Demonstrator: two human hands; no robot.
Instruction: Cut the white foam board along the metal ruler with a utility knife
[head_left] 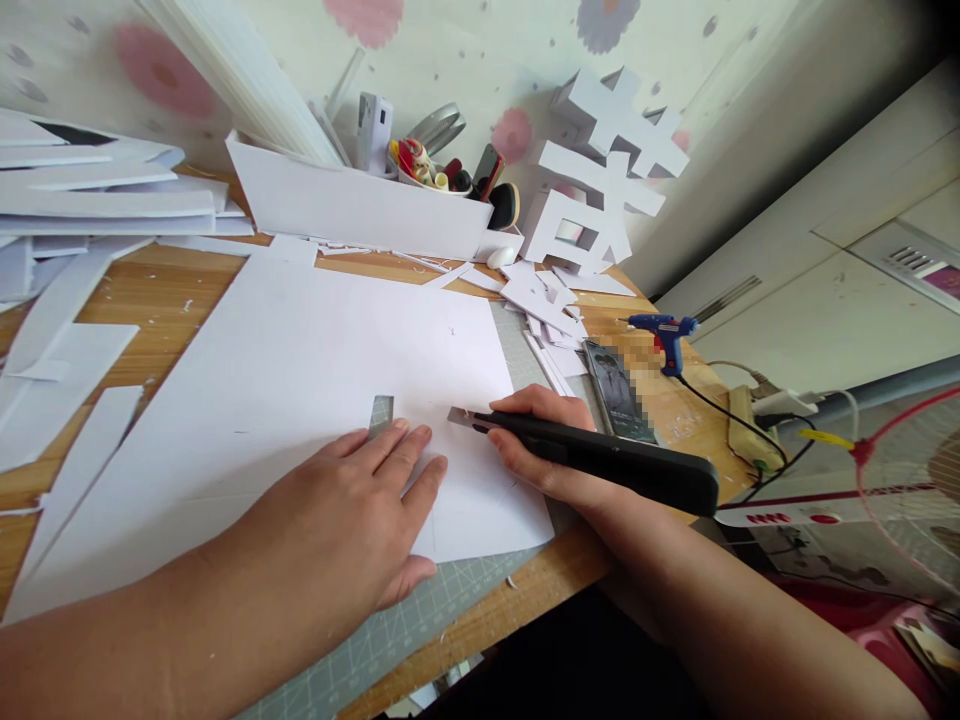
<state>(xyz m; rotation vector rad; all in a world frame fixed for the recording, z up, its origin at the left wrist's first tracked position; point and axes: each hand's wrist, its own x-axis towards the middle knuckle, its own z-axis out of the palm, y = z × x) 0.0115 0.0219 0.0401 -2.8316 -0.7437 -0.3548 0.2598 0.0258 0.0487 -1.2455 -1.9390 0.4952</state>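
Note:
A large white foam board (pixel 315 350) lies over a grey cutting mat (pixel 330 650) on the wooden desk. It has a small rectangular hole, with the mat showing through. Pressed flat on the board just below that hole is my left hand (pixel 375 490), fingers stretched out. My right hand (pixel 544 440) grips a black utility knife (pixel 607 455) by its front end. Its blade points left, over the board a little to the right of my left fingertips; I cannot tell whether the tip touches the surface.
Foam-board scraps (pixel 544 310) lie behind the knife, near a phone (pixel 619 390) and a blue glue gun (pixel 664 335). White cut-out characters (pixel 581 200) stand at the back beside a tool holder (pixel 360 205). Board offcuts (pixel 105 205) pile up left; a fan (pixel 919 480) is at right.

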